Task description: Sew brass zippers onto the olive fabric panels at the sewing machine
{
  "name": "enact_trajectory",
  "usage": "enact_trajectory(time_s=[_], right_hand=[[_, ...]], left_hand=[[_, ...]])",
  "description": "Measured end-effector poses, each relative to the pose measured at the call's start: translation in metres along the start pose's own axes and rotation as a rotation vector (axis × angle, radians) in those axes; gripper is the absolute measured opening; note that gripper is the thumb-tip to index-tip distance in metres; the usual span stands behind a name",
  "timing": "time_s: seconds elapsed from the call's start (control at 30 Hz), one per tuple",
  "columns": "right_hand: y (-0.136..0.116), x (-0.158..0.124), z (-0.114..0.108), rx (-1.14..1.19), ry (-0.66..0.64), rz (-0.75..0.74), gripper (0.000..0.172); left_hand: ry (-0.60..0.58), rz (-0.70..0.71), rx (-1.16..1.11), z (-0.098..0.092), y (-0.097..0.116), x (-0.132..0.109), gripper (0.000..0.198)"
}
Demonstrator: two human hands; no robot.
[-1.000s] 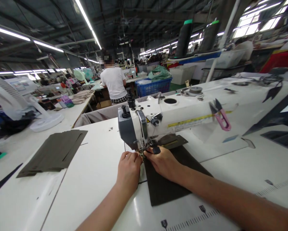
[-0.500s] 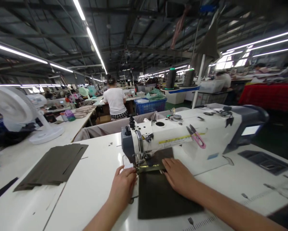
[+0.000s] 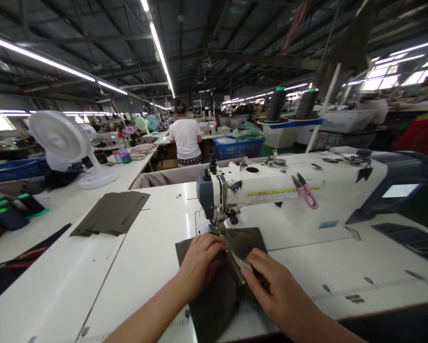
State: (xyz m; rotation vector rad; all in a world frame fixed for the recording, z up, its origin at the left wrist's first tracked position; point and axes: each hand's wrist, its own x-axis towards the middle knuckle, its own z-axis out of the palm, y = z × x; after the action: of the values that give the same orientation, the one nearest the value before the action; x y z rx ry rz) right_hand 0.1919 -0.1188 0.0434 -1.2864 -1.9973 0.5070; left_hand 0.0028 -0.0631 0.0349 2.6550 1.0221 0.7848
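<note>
Under the needle end of the white sewing machine (image 3: 263,183) lies a dark olive fabric piece (image 3: 214,309), turned at a slant. A narrow strip with a gold line (image 3: 238,274), which looks like a zipper, runs from the presser foot towards me. My left hand (image 3: 201,262) is closed on the fabric and strip just in front of the foot, its fingertips partly hidden. To the right of the strip, my right hand (image 3: 280,283) pinches the fabric's edge between thumb and fingers, where a pale underside shows. Pink-handled thread snips (image 3: 306,191) rest on the machine arm.
A stack of olive fabric pieces (image 3: 110,213) lies at the left of the white table (image 3: 156,267). Beyond are a white fan (image 3: 62,138), thread cones (image 3: 31,205) and a blue crate (image 3: 238,148). A person in a white shirt (image 3: 185,138) works ahead, facing away.
The fabric has been turned, so the gold-lined strip now points towards me instead of lying crosswise. Both hands have moved with it, the left onto the fabric. The camera view has swung left.
</note>
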Motion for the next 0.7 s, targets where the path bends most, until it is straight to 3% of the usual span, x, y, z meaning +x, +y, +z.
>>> enact_trajectory(time_s=[0.1,0.27,0.4,0.57,0.7], right_hand=[[0.005,-0.001,0.004,0.143,0.078,-0.012,0.025],[0.006,0.000,0.005,0.268,0.110,0.063,0.027],[0.003,0.002,0.003,0.190,0.144,-0.058,0.022],[0.004,0.016,-0.008,0.086,0.194,-0.036,0.028],[-0.009,0.023,-0.022,-0.168,0.339,-0.235,0.023]], left_hand=[[-0.035,0.001,0.004,0.004,-0.002,0.000,0.025],[0.050,0.026,0.021,0.006,-0.006,0.002,0.023],[-0.015,0.026,0.112,0.003,-0.009,0.011,0.024],[0.151,0.195,0.125,0.004,-0.007,0.015,0.014],[0.166,0.232,0.172,-0.001,-0.006,0.022,0.016]])
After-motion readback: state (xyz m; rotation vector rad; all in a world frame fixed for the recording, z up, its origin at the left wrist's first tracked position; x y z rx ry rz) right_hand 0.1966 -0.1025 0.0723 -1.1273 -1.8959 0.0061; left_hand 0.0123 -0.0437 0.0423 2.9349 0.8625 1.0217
